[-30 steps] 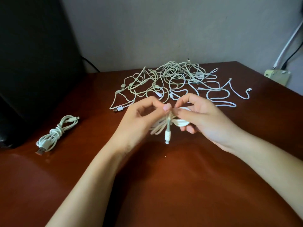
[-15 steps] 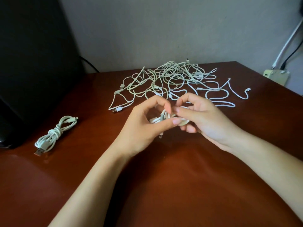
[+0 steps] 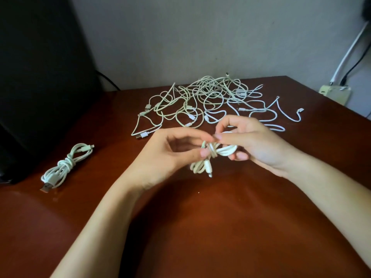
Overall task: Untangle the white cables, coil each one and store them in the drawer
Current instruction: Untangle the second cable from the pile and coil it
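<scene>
Between my hands, above the middle of the table, is a small coiled white cable (image 3: 217, 152). My left hand (image 3: 170, 155) pinches the wrapped middle of the coil with thumb and forefinger. My right hand (image 3: 253, 144) grips the coil's right loop, fingers curled round it. A loop and a plug end hang down below my left thumb. A tangle of white cables (image 3: 208, 101) lies spread at the back of the table. One finished cable bundle (image 3: 64, 167), tied round its middle, lies at the left. No drawer is in view.
The brown wooden table (image 3: 200, 227) runs to a grey wall. A large black object (image 3: 36, 77) stands at the left, beside the bundle. At the far right a power strip (image 3: 334, 93) with white and black leads sits by the wall.
My left hand has turned round the coil, wrapping the cable end about its middle. The plug end hangs below the coil again. The tangle and the bundle have not moved.
</scene>
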The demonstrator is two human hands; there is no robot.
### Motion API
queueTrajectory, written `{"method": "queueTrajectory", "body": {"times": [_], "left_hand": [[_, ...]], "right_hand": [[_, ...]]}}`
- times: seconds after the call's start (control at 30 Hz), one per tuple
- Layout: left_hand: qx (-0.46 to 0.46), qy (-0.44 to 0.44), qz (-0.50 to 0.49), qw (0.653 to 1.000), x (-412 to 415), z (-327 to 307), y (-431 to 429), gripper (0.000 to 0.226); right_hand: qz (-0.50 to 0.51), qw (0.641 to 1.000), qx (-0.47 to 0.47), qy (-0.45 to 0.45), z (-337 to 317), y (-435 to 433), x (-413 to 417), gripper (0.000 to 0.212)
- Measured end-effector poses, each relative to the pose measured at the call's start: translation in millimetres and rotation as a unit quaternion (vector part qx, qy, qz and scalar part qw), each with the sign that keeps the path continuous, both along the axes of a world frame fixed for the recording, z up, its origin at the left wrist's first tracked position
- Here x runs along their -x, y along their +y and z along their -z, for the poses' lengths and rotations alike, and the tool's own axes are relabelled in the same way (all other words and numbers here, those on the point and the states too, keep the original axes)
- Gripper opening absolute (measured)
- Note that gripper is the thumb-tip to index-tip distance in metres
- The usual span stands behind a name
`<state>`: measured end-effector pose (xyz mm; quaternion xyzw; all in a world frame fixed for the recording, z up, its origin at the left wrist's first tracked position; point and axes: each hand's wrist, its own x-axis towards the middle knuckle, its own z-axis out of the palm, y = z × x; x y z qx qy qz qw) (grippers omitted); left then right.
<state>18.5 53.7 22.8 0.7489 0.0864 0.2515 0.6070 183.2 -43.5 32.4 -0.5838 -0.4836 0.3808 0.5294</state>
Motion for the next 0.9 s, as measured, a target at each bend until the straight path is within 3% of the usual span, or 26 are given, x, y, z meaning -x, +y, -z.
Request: {"method": "queueTrajectory", "body": {"times": [0.3,0.9], "left_hand": [[-0.047,-0.009,-0.031,0.998,-5.0,8.2,3.7,0.008],[-0.068,-0.034,-0.119,0.990,-11.2,9.8,-1.4,0.030]], "right_hand": [[-0.029,0.999,0.024,-0.028,2.5,-0.2,5.8,0.011],[0.032,0.999,0.023,-0.030,7.0,2.4,9.3,0.020]]}}
